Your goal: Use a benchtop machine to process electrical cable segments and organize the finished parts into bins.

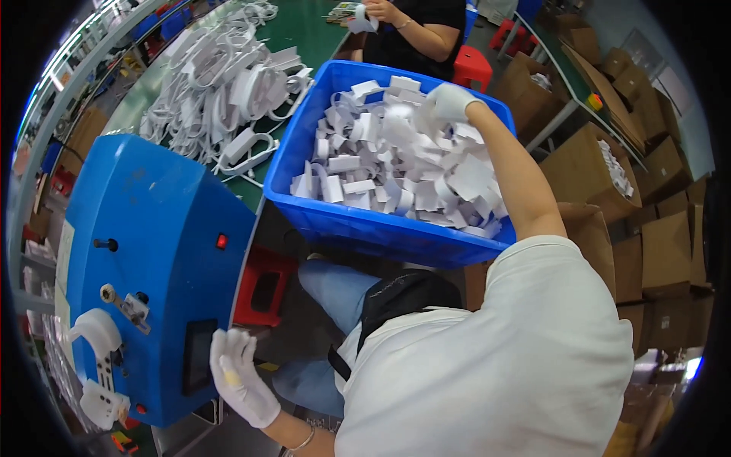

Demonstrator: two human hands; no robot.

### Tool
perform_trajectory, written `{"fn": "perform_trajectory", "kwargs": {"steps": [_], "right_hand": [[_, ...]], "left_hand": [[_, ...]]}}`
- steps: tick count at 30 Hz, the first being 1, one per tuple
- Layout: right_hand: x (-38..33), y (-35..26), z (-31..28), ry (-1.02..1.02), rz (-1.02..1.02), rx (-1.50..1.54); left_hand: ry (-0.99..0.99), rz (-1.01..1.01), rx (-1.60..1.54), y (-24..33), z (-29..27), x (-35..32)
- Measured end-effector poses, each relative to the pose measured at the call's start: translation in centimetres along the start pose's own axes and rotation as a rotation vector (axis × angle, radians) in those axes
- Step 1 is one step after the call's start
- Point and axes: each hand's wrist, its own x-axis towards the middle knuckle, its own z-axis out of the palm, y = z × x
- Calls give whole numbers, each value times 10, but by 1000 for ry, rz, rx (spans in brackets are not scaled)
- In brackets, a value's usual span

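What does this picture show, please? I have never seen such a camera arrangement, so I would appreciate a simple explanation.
There is no robot, only a person working by hand. The picture comes from a wide fisheye camera worn on that person's head, looking down, so straight edges bend. The white-gloved right hand reaches into a blue bin of white pieces; whether it grips any is unclear. The white-gloved left hand, open and apparently empty, is beside a blue machine. White strips lie heaped on the green table.

The right hand (451, 103) is partly blurred
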Motion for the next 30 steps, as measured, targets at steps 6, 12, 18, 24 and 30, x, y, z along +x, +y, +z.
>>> {"fn": "perform_trajectory", "kwargs": {"steps": [6, 12, 18, 24, 30], "right_hand": [[38, -98, -20, 8, -276, 1415], [-17, -271, -45, -530, -838, 1807], [-57, -355, -109, -506, -1038, 1388], [-55, -423, -142, -244, -1337, 1015], [-67, -467, -142, 119, -1409, 1163]], "left_hand": [[-175, 32, 357, 33, 29, 16], [-10, 383, 429, 81, 59, 30], [298, 895, 451, 166, 32, 12], [261, 691, 604, 178, 5, 8], [353, 709, 659, 179, -1, 8]]}}
